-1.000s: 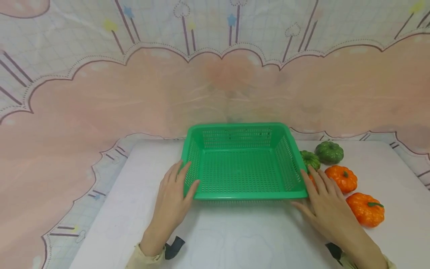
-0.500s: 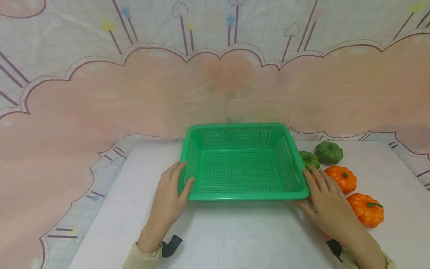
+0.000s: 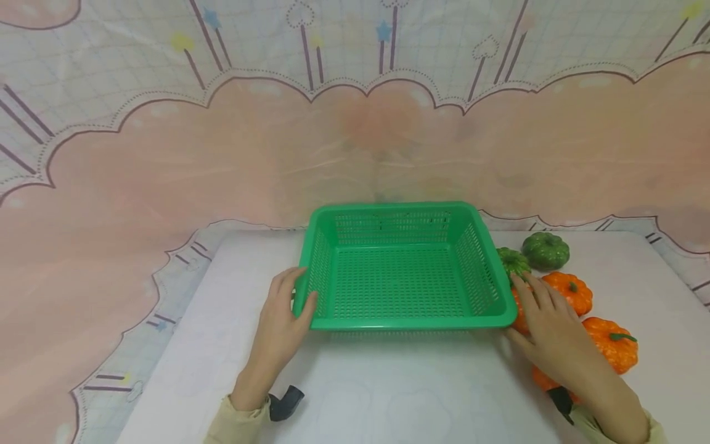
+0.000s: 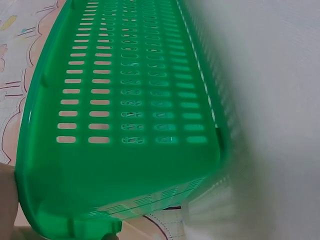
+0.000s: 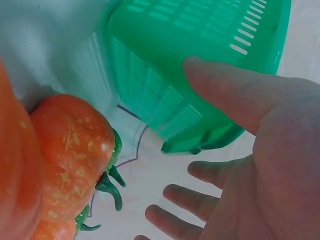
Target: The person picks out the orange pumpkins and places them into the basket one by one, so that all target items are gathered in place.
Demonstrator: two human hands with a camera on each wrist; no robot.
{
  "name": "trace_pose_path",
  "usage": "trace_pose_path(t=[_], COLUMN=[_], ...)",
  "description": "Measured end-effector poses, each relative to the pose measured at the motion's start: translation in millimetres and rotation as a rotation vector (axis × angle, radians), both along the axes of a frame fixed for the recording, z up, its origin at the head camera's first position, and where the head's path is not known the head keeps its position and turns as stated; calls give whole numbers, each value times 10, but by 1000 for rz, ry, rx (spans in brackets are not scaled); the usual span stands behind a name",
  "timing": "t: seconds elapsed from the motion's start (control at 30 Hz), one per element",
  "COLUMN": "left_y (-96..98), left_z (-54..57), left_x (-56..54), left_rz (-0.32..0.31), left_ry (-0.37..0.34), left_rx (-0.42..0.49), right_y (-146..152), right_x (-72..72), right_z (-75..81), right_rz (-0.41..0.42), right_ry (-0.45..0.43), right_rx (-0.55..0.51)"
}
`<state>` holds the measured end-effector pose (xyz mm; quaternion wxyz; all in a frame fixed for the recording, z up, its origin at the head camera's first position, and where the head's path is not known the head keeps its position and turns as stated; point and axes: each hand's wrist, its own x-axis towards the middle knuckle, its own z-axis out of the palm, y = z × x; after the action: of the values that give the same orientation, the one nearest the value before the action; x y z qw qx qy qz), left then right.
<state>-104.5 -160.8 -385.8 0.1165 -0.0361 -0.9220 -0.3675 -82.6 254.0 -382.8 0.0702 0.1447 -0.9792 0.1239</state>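
Observation:
A green plastic basket [image 3: 395,283] with slotted walls stands on the white table and holds nothing. My left hand [image 3: 277,330] is at its front left corner, thumb and fingertips right at the rim with loosely spread fingers. The slotted wall of the basket [image 4: 130,115] fills much of the left wrist view. On the other side my right hand [image 3: 554,333] lies beside the front right corner, fingers extended. In the right wrist view its thumb [image 5: 225,87] overlaps the basket wall, while the other fingers point past it.
Orange toy pumpkins lie around my right hand, including one at the far side [image 3: 574,293], one farther right [image 3: 612,348] and one [image 3: 546,382] partly under the wrist. Two green pumpkins [image 3: 545,251] sit at the back right. A patterned cloth [image 3: 222,148] hangs behind the table.
My right hand has shifted right, off the basket's rim, uncovering more of the orange pumpkins. The left fingers and thumb have drawn back slightly left. The basket stays nearly in place.

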Motion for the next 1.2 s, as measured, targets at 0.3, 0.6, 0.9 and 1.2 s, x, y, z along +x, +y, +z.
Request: trace_pose_path(t=[0.3, 0.6, 0.9, 1.2], left_y=[-24, -48, -47, -47], left_z=[-20, -98, -195, -260], left_x=[-33, -50, -68, -73], left_rz=[-17, -4, -28, -44], left_ry=[-29, -76, -79, -68], left_rx=[101, 195, 286, 350], right_y=[72, 107, 151, 185], right_x=[-62, -98, -144, -199], right_z=[-16, -18, -50, -65], right_rz=[5, 14, 9, -12], right_ry=[-53, -60, -70, -167], right_rx=[-41, -15, 38, -32])
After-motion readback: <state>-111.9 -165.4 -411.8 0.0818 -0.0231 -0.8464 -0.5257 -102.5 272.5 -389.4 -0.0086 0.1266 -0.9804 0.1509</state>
